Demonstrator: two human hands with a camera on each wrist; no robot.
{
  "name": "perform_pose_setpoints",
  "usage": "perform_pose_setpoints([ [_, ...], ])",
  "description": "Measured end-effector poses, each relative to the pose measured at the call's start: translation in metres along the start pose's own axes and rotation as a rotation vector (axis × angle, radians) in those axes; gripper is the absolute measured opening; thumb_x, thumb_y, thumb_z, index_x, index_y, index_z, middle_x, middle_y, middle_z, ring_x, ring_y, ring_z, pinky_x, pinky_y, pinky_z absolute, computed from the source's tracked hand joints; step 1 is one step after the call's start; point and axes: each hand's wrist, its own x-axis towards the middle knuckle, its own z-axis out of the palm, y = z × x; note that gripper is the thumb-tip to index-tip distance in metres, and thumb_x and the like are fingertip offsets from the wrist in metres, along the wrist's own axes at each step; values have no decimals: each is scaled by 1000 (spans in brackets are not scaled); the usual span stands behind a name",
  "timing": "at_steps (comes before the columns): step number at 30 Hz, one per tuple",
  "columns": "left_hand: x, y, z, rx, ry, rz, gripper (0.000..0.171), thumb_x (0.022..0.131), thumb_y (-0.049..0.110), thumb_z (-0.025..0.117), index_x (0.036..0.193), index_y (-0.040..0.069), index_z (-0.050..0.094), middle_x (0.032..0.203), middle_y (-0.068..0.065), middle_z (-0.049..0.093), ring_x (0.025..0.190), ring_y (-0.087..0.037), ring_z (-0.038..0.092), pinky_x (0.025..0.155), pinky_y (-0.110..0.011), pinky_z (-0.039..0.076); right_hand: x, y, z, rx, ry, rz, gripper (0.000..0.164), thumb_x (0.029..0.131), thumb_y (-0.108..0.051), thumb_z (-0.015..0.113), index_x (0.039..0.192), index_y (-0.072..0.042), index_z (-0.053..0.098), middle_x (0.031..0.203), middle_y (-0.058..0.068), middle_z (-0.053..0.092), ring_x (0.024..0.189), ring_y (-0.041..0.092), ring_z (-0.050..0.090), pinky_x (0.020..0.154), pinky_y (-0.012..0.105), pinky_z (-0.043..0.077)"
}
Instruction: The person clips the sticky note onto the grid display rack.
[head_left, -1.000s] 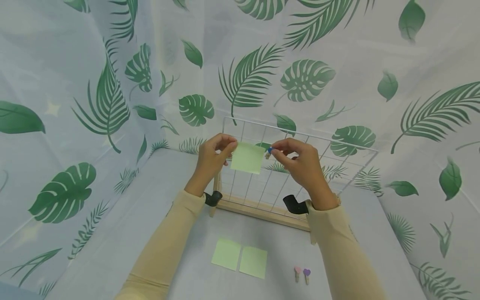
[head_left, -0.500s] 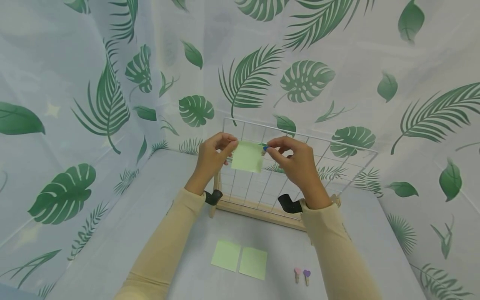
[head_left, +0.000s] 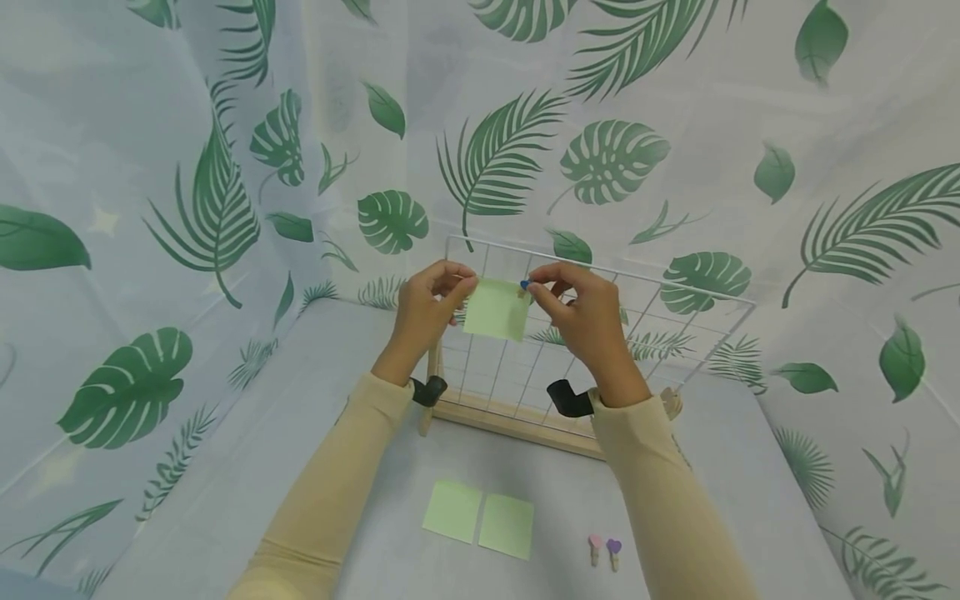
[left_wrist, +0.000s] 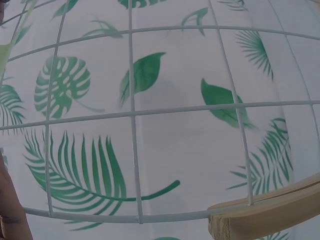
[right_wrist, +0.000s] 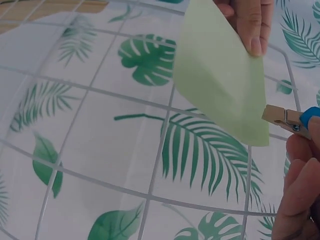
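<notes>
My left hand (head_left: 426,307) pinches the upper left corner of a pale green sticky note (head_left: 495,310), held up in front of a white wire grid (head_left: 577,350). In my right hand (head_left: 588,312), thumb and fingers pinch a small wooden clothespin (right_wrist: 286,118) with a blue top. The clothespin's tip is at the note's upper right corner; in the right wrist view its jaws look closed beside the paper's edge. Only a sliver of the left hand and the note shows in the left wrist view.
Two green sticky notes (head_left: 452,510) lie side by side on the table. To their right lie a pink heart clothespin (head_left: 595,550) and a purple heart clothespin (head_left: 614,553). A wooden base (head_left: 525,423) supports the grid. Leaf-printed cloth hangs behind.
My right hand has moved left and slightly up, bringing the blue-topped clothespin to the note's upper right corner. My left hand and the note have risen slightly.
</notes>
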Motion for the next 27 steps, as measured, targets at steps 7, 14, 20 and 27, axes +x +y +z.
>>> perform_pose_setpoints([
  [7,3,0,0,-9,1,0,19,107,21,73,112,3,75,97,-14,80,78,-41,72,54,-23,56,4,0,5,-55,45,-46,7,99,0,77,104,5,78,102,20,79,78,34,72,61,17,44],
  [14,3,2,3,23,33,5,18,107,21,73,112,4,75,97,-12,80,73,-28,72,55,-24,58,10,-2,14,-76,94,-101,6,97,0,79,102,4,80,102,20,80,72,34,73,60,18,44],
  [20,2,4,7,24,53,9,16,107,19,73,110,4,74,95,-12,79,74,-29,72,55,-24,58,14,-3,23,-123,89,-121,4,97,3,78,100,5,79,96,19,80,56,30,69,53,17,44],
  [27,2,5,9,50,66,31,14,107,18,72,110,4,74,93,-12,79,75,-28,72,54,-24,58,16,-2,30,-205,82,-179,6,99,1,77,101,6,80,97,20,80,48,27,67,48,40,56],
])
